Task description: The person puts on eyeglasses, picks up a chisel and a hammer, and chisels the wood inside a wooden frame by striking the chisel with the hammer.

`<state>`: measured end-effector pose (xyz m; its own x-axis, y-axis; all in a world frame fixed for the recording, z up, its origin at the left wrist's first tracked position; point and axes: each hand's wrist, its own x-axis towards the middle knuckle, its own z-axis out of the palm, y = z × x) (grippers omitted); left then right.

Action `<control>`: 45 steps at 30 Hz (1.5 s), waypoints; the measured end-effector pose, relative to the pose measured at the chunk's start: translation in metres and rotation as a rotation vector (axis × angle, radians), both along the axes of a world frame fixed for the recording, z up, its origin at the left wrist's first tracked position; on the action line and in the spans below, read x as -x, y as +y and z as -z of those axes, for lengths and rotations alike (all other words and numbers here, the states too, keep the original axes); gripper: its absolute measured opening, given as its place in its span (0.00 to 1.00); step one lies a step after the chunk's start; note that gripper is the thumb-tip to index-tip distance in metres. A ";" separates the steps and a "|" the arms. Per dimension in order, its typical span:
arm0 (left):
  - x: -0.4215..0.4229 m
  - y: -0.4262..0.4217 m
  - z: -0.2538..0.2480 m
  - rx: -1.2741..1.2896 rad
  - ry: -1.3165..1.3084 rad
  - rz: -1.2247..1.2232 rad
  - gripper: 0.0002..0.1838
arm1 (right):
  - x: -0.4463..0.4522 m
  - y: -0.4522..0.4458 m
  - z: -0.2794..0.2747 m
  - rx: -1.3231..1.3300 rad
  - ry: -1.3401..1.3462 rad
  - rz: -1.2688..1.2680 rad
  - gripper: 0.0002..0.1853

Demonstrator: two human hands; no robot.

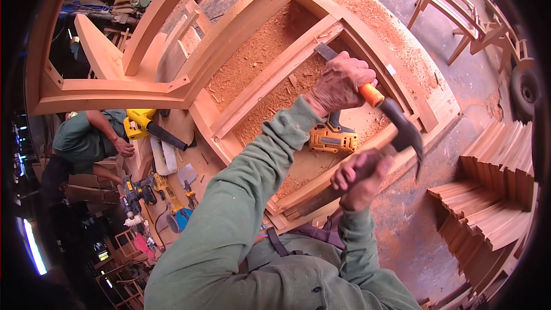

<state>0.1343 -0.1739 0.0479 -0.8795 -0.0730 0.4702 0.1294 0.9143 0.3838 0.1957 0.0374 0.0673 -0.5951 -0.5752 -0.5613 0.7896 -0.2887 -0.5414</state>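
Note:
My left hand (344, 80) is closed around a chisel (372, 95). Its orange handle end sticks out on the right, and its flat blade reaches a crossbar of the wooden frame (275, 77). My right hand (367, 178) grips a claw hammer (399, 126) by the handle. The dark hammer head is at the butt of the chisel; whether they touch I cannot tell. Below my left hand, a yellow cordless power tool (333, 139) lies inside the frame, partly hidden by my wrist.
Wood shavings (367, 8) cover the work surface. A curved wooden frame (115, 102) stands at upper left. A co-worker (86, 143) is beside a yellow blower (139, 123). Drills (135, 195) lie at left. Stacked wood pieces (488, 195) and a wheel (525, 89) are at right.

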 end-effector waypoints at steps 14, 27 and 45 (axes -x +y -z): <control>0.036 -0.007 -0.011 0.175 0.188 0.101 0.08 | -0.002 0.017 0.011 0.150 0.043 0.058 0.36; -0.014 0.012 -0.022 0.015 -0.031 0.003 0.13 | -0.016 0.030 0.013 0.018 -0.086 -0.074 0.40; -0.027 -0.005 -0.005 -0.009 -0.014 0.056 0.14 | -0.037 0.012 0.007 0.158 0.013 0.134 0.38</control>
<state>0.1608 -0.1793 0.0524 -0.8886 -0.0281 0.4577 0.1747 0.9021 0.3945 0.2325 0.0495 0.0598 -0.6787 -0.5710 -0.4618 0.7318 -0.4727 -0.4910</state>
